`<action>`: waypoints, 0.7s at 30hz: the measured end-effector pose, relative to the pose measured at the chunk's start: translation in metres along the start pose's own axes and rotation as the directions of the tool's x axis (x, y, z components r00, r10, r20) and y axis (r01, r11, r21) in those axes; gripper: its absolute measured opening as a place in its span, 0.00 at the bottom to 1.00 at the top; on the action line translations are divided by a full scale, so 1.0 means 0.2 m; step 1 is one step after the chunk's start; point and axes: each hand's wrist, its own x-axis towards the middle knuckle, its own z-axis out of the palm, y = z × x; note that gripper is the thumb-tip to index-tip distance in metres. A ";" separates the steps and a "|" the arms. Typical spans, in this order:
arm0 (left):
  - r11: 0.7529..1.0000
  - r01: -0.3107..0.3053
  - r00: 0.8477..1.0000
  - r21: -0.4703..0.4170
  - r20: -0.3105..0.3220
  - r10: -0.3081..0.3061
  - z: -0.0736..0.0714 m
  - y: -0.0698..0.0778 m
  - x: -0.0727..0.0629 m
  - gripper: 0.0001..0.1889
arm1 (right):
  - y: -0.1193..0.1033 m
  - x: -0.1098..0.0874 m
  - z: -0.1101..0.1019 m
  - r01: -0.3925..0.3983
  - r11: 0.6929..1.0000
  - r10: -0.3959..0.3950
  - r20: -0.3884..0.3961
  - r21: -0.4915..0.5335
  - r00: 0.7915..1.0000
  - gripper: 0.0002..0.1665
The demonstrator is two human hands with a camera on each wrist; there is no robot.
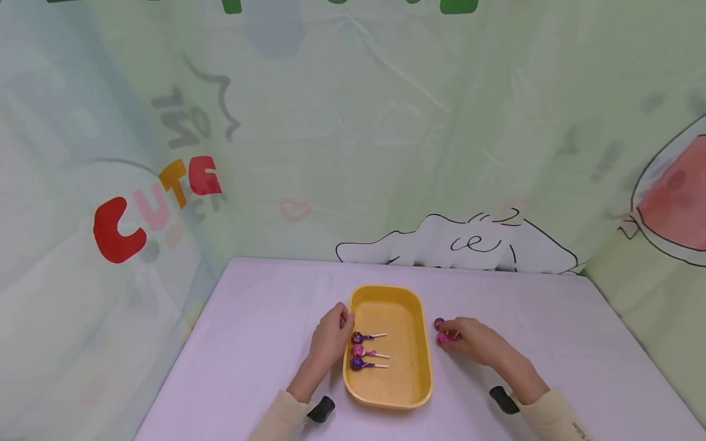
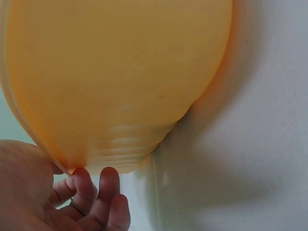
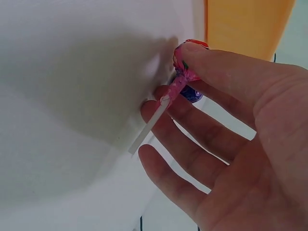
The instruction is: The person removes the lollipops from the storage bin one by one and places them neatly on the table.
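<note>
My left hand (image 1: 332, 334) holds the left rim of a yellow tray (image 1: 408, 343). Seen from the left wrist, its thumb and curled fingers (image 2: 84, 185) meet at the tray's edge. Inside the tray, along its left side, lie a dark purple lollipop (image 1: 357, 337), a pink one (image 1: 358, 350) and another purple one (image 1: 356, 363), sticks pointing right. Just right of the tray, my right hand (image 1: 475, 339) pinches a pink-wrapped lollipop (image 3: 176, 88), thumb on its round head and white stick angled across the fingers. Partly hidden behind it is a purple-blue lollipop (image 3: 193, 95).
The tray stands on a pale lilac table (image 1: 265, 331). A printed cloth (image 1: 331, 135) hangs behind and at both sides of the table. Dark wrist devices (image 1: 321, 410) are worn beneath both wrists.
</note>
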 end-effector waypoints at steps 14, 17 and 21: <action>1.000 -0.001 1.000 0.008 -0.004 0.001 0.00 0.01 0.00 0.10 | 0.03 0.00 0.02 0.005 1.000 -0.005 -0.015 -0.004 1.000 0.14; 1.000 -0.004 1.000 0.009 -0.007 0.005 0.01 0.00 0.00 0.10 | 0.03 0.00 0.03 0.002 1.000 -0.002 -0.019 -0.005 1.000 0.14; 1.000 -0.002 1.000 0.005 -0.006 0.002 0.01 0.00 0.00 0.10 | 0.02 0.00 0.03 -0.020 1.000 0.020 -0.018 -0.005 1.000 0.14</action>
